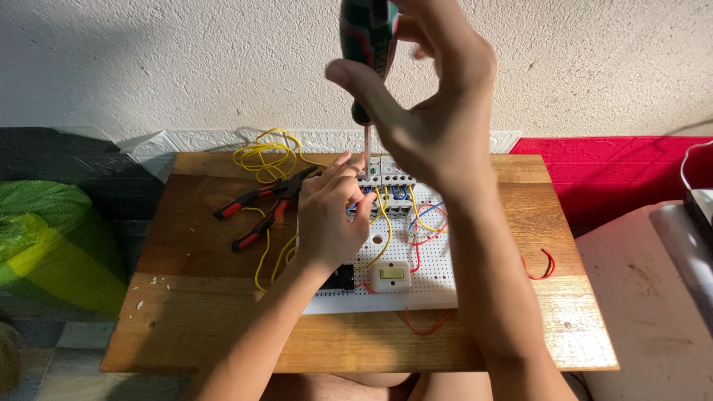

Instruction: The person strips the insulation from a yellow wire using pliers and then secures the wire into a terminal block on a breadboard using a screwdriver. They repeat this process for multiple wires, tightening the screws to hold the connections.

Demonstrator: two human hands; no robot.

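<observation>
The right hand, nearest the camera, has its fingers curled loosely around the dark green handle of a screwdriver, held upright so its tip meets the terminals of the white breaker block at the far edge of the perforated white board. The left hand pinches yellow wire at that block, steadying it. Red-handled pliers lie to the left on the wooden table.

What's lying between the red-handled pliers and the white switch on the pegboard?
In the head view, the left hand and loose yellow wires sit between the pliers and the white switch.
</observation>
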